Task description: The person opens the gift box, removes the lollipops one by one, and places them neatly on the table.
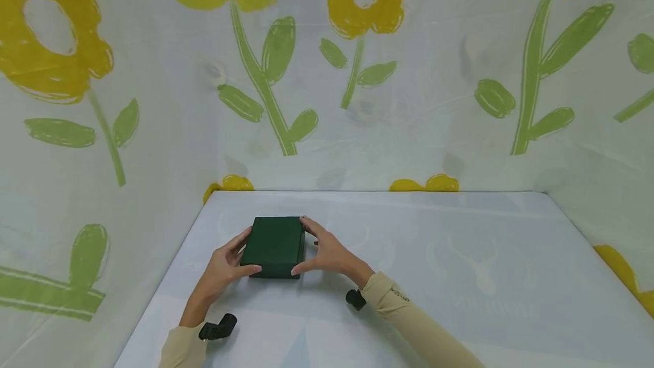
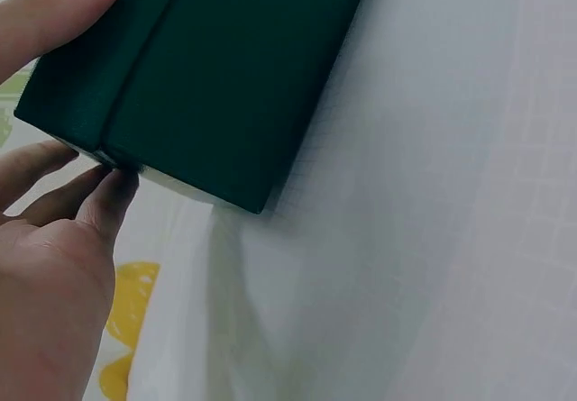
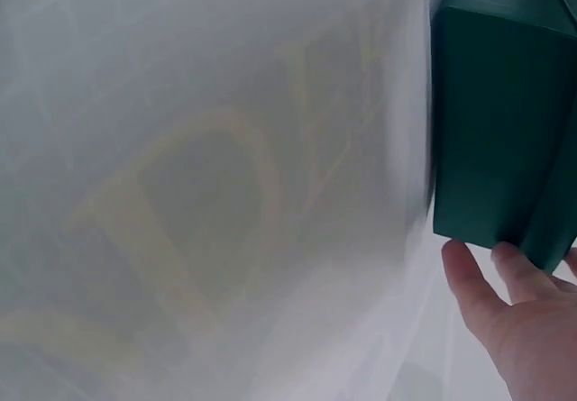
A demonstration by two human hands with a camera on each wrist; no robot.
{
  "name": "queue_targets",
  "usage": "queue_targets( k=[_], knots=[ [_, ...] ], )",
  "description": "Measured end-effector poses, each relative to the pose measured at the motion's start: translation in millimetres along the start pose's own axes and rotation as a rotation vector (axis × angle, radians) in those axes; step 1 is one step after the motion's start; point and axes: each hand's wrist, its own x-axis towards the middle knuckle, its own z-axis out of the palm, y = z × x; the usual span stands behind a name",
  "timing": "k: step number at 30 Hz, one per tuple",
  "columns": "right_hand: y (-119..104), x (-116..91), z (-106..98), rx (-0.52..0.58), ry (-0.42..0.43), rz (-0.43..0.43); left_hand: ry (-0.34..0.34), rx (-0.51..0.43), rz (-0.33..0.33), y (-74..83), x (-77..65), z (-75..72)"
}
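Note:
A dark green square box (image 1: 273, 240) with a lid seam stands on the left part of the table. My left hand (image 1: 219, 268) grips its left side, thumb at the near corner and fingers toward the far side. On the opposite side my right hand (image 1: 331, 251) holds the box between the thumb at the near right corner and fingers at the far right corner. The left wrist view shows the thumb on one face of the box (image 2: 225, 68) and fingertips by the seam. In the right wrist view, fingertips touch an end of the box (image 3: 500, 122).
The white table (image 1: 429, 300) carries faint printed marks, and its far edge meets a hanging curtain (image 1: 419, 129) with yellow flowers and green leaves. Curtain also hangs along both sides. A black wrist camera (image 1: 218, 328) sits at the left cuff, another black device (image 1: 355, 299) at the right.

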Motion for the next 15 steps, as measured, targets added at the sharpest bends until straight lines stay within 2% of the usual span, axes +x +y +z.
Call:
queue_targets(
  k=[4, 11, 15],
  knots=[
    [0.6, 1.6, -0.1, 0.015, 0.018, 0.000, 0.017, 0.017, 0.011, 0.8, -0.1, -1.2],
    [1.4, 1.9, -0.1, 0.073, 0.006, -0.003, 0.056, 0.039, -0.024, -3.2, -3.8, 0.2],
    [3.3, 1.2, 1.0, 0.113, 0.014, -0.027, 0.067, 0.029, 0.006, -4.9, -5.6, 3.2]
  ],
)
